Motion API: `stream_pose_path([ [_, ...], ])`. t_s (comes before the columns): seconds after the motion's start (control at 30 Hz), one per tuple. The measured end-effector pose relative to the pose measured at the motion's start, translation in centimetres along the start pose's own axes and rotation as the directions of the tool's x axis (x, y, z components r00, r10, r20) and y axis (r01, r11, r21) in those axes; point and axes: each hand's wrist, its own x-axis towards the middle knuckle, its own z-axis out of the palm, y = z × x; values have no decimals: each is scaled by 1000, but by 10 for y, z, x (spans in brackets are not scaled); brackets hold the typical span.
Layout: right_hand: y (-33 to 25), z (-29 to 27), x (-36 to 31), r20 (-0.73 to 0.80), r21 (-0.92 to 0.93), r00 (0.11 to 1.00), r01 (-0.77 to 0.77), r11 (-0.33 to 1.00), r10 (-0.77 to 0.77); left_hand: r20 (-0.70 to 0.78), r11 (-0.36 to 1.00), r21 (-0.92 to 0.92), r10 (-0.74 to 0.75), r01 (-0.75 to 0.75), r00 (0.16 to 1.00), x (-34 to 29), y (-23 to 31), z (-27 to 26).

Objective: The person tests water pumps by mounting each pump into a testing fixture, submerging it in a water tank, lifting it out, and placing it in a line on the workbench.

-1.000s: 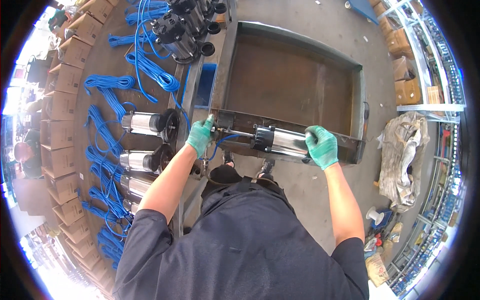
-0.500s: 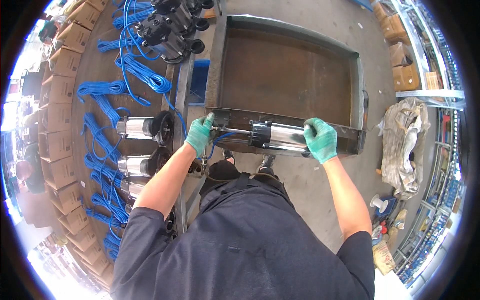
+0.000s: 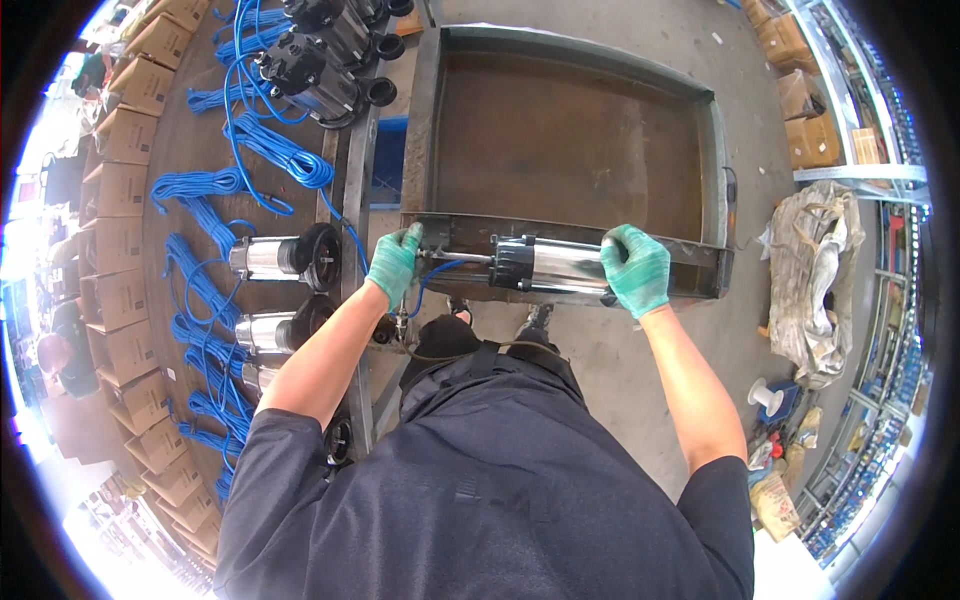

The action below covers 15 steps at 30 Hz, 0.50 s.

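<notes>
Two green-gloved hands span the work: my left hand (image 3: 393, 258) at 11 o'clock meets the outer end of a thin grey metal rod (image 3: 467, 257), and my right hand (image 3: 637, 270) at 1 o'clock lies against the right end of a shiny steel cylinder with a black cap (image 3: 565, 266). My fingers curl on both sides; I cannot tell how firmly either set clamps. The cylinder lies crosswise between them, over the dark metal channel (image 3: 703, 270) along the near side of a large rectangular steel tank (image 3: 424, 110) at 12 o'clock. I judge it best to keep rod and cylinder in line, press evenly, and leave the thin blue cable (image 3: 432, 272) unpinched. The tank is rust-brown inside; whether liquid stands there, I cannot tell. Brown cardboard boxes (image 3: 110, 245) line 9 o'clock, contents hidden.
</notes>
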Motion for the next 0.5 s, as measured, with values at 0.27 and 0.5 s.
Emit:
stream_pose_path([
  [0.27, 6, -3, -5, 20, -13, 992, 123, 992, -122, -207, 942, -335, -51, -22, 977, -10, 1, -11],
  [0.5, -56, 14, -51, 2, 271, 954, 288, 919, -299, 95, 644, -764, 182, -45, 979, -87, 95, 110],
])
